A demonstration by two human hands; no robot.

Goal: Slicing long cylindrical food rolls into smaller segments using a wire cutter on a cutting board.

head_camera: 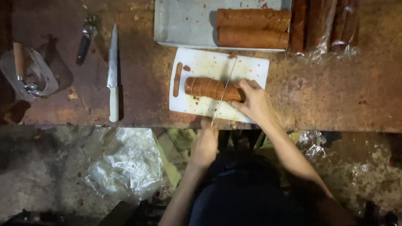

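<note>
A brown sausage-like log [209,88] lies across a white cutting board [201,106], its left part scored into slices. My right hand [255,102] presses down on the log's right end. Gripped in my left hand [205,144] at the table's near edge is the handle of a long thin knife [225,90]. Its blade runs diagonally over the log, just left of my right fingers. A thin brown end strip [178,79] rests upright on the board's left side.
Two more brown logs [252,28] lie on a metal tray [184,25] behind the board, with plastic-wrapped logs [326,25] to its right. A white-handled knife [113,75], a dark hand tool [86,39] and a grey holder [27,73] sit at left. Crumpled plastic [125,163] lies on the floor.
</note>
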